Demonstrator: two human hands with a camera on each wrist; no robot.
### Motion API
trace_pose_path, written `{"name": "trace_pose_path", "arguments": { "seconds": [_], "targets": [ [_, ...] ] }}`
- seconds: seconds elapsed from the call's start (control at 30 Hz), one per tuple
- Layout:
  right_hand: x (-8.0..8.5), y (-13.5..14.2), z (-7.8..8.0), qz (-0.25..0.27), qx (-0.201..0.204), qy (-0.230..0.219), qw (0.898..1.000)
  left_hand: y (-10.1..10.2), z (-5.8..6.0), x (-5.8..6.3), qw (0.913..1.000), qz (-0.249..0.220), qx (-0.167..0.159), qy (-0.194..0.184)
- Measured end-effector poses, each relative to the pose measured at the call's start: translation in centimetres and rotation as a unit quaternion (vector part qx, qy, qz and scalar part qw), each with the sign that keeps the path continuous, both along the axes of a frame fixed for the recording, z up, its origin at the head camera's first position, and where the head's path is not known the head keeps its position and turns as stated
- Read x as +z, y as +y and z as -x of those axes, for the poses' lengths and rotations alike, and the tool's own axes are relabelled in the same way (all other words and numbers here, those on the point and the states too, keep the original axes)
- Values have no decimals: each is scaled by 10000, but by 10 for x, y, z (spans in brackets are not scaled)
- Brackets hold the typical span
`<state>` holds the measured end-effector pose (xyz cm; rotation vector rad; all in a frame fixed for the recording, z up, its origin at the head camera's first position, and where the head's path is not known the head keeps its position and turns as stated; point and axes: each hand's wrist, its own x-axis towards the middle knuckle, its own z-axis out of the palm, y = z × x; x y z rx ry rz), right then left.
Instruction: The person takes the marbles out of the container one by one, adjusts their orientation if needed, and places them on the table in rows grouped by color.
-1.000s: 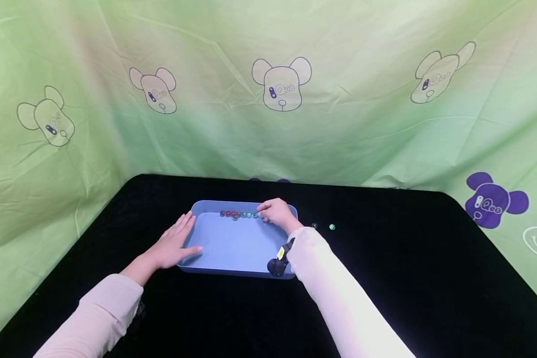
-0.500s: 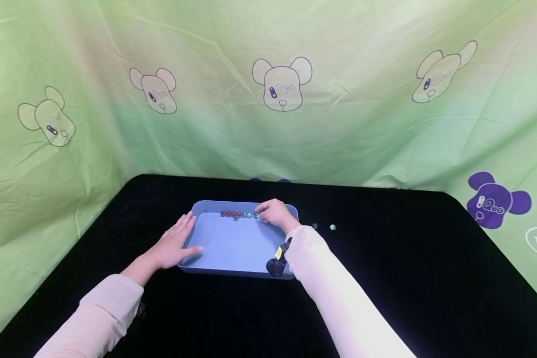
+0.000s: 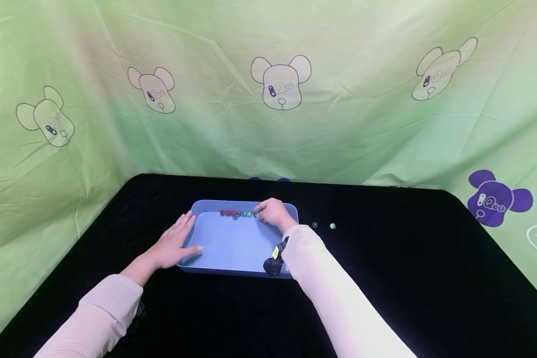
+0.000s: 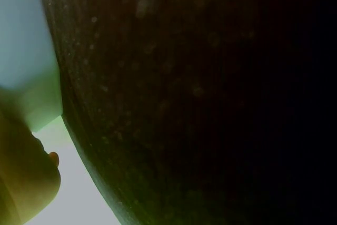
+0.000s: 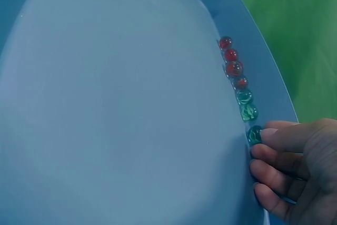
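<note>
A shallow blue tray (image 3: 237, 248) lies on the black table. Along its far wall runs a row of glass marbles: several red ones (image 5: 234, 68), then two green ones (image 5: 248, 111). My right hand (image 3: 275, 213) reaches in at the far right and pinches another green marble (image 5: 255, 135) between thumb and index finger, low by the tray wall. A small gap separates this marble from the row. My left hand (image 3: 172, 243) lies over the tray's left rim with fingers extended and thumb inside the edge. The left wrist view catches only a dark, blurred part of it.
To the right of the tray, a dark marble (image 3: 314, 225) and a light green marble (image 3: 332, 225) lie on the black tablecloth (image 3: 385, 258). A green curtain (image 3: 215, 134) printed with bear heads hangs behind the table and at both sides.
My right hand has shifted very slightly left along the far wall, its fingers still at the green marble. The left hand and the row stay put.
</note>
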<state>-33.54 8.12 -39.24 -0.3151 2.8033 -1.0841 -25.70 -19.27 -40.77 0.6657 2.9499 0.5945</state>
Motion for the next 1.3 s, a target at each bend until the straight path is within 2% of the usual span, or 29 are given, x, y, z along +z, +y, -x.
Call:
{"name": "trace_pose_path", "arguments": {
  "seconds": [0.1,0.17,0.23,0.27,0.37,0.47,0.5,0.7,1.0,1.2,1.3],
  "targets": [
    [1,-2,2,-103,-100,0,9999,0,0,0,10000,-6,6,58],
    [-5,-2,8,-138,-107,18,9998,0,0,0,10000,-6,8,82],
    [-8,-1,10,-136,-20,208,9997,0,0,-1,10000,4,23,85],
    [-21,2,20,-2,124,406,9991,-1,0,-1,10000,-2,14,83],
    [-31,4,29,10,172,432,9989,-1,1,-1,10000,-14,6,36],
    [-29,2,27,-22,-1,276,9996,0,1,-1,10000,-7,4,-18],
    [-16,-2,17,-169,-150,120,9997,0,1,-1,10000,12,14,-33],
    [1,-2,-3,-360,-81,371,9986,0,1,-2,10000,66,14,-12],
    [1,-2,-3,-450,8,480,9978,0,0,-2,9998,-64,-35,169],
    [1,-2,-2,-514,120,353,9980,1,-3,-1,9990,-303,-124,290],
    [2,-2,-3,-516,179,321,9980,1,-2,0,9994,-236,-77,240]
  ]
}}
